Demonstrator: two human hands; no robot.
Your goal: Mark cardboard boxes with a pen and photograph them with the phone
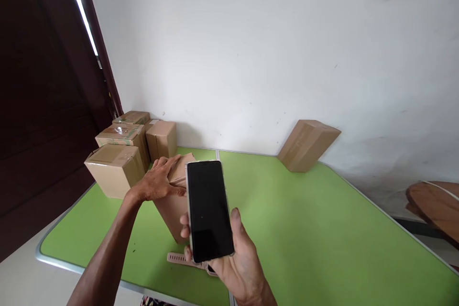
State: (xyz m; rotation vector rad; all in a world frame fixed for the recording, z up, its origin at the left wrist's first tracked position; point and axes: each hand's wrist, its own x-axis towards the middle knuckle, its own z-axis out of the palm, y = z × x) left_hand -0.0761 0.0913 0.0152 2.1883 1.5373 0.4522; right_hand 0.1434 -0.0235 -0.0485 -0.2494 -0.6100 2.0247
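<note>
My right hand (247, 263) is closed around a smartphone (210, 210) with a dark screen and a clear case, held upright above the table. My left hand (158, 181) rests on top of a cardboard box (172, 213), fingers spread over its upper flaps, thumb toward the phone. Part of that box is hidden behind the phone. Below them on the table lies a watch with a pale pink strap (181, 259), its face partly covered by my right hand.
The green folding table (287, 229) has a metal rim and a centre seam. Several cardboard boxes (120, 169) stand together at the back left. Another box (308, 146) sits at the back right by the white wall (251, 48). A round wooden top (433, 205) is beyond the right edge.
</note>
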